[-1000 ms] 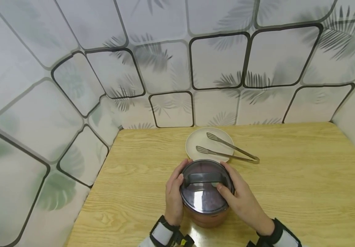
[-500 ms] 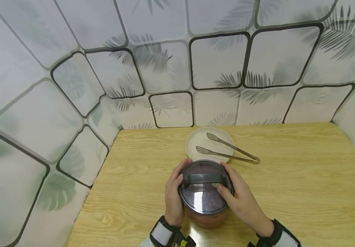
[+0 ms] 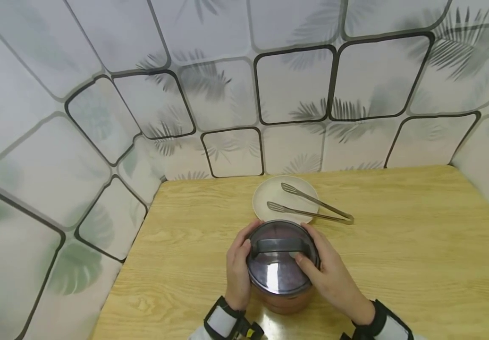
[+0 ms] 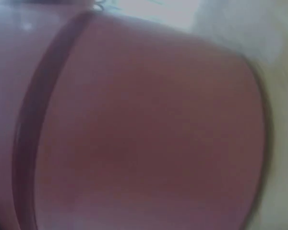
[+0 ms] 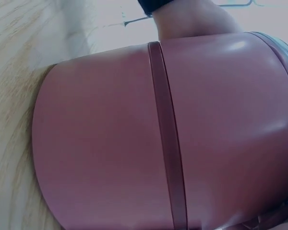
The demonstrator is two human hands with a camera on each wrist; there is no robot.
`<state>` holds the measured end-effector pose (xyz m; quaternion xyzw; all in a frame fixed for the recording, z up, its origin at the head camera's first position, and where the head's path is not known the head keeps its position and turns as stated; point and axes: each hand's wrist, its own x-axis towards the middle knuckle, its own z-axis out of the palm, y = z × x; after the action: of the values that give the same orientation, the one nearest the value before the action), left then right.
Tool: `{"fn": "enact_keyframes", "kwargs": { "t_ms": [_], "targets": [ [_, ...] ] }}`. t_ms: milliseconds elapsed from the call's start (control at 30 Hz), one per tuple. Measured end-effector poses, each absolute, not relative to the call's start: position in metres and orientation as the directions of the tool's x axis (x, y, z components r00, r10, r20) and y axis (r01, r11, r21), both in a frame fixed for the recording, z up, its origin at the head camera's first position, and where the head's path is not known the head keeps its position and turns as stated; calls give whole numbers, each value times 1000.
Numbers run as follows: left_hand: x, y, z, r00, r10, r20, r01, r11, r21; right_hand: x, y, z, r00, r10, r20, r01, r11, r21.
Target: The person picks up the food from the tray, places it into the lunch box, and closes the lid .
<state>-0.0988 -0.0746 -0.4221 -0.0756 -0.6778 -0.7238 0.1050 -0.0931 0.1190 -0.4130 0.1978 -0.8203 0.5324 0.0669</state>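
Note:
A round reddish-brown pot (image 3: 284,303) with a dark, see-through lid (image 3: 279,275) stands on the table. A flat dark handle (image 3: 280,245) spans the lid. My left hand (image 3: 239,269) holds the pot's left side, its thumb along the lid's rim. From the right, my right hand (image 3: 331,274) grips the pot, with its thumb on the lid beside the handle. The pot wall (image 4: 149,120) fills most of the left wrist view. In the right wrist view a darker band (image 5: 168,134) circles the pot, and part of the left hand (image 5: 194,19) shows behind it.
Behind the pot, metal tongs (image 3: 312,213) lie across a white plate (image 3: 263,198), their joined end past its right rim. Patterned walls (image 3: 291,85) border the wooden table (image 3: 418,245) at the back and sides.
The head view has shifted slightly, so the plate and tongs appear a little further left. Both hands keep their hold on the pot.

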Motion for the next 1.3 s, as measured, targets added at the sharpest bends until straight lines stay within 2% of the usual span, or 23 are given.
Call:
{"fn": "enact_keyframes", "kwargs": {
  "t_ms": [300,533,633,767,900,1000,1100,1200,1300],
  "targets": [
    [-89,-84,-413,-973,73,217,217,-18,976,-100,123,-416,-922,-288,260,-323,202,-924],
    [-94,-80,-432,-976,-9,219,219,-78,973,-100,119,-426,-901,-280,331,-361,63,-930],
    [-97,-77,-439,-965,-45,259,263,-114,958,-99,116,-426,-904,-256,343,-359,18,-933],
    [-98,-72,-440,-942,-64,330,336,-142,931,-98,112,-427,-915,-194,353,-362,15,-932],
    [-96,-70,-436,-938,-69,340,346,-165,924,-98,110,-427,-916,-163,366,-374,25,-927],
    [-93,-70,-429,-945,-63,321,327,-165,931,-98,112,-427,-896,-207,392,-404,15,-915],
    [-89,-70,-422,-955,-43,295,298,-153,942,-99,120,-426,-866,-289,408,-412,-51,-910],
    [-87,-70,-417,-957,-28,290,291,-140,947,-101,127,-428,-863,-353,362,-328,-153,-932],
    [-87,-71,-414,-958,-19,287,286,-133,949,-105,126,-431,-902,-330,279,-226,-192,-955]
  ]
}}
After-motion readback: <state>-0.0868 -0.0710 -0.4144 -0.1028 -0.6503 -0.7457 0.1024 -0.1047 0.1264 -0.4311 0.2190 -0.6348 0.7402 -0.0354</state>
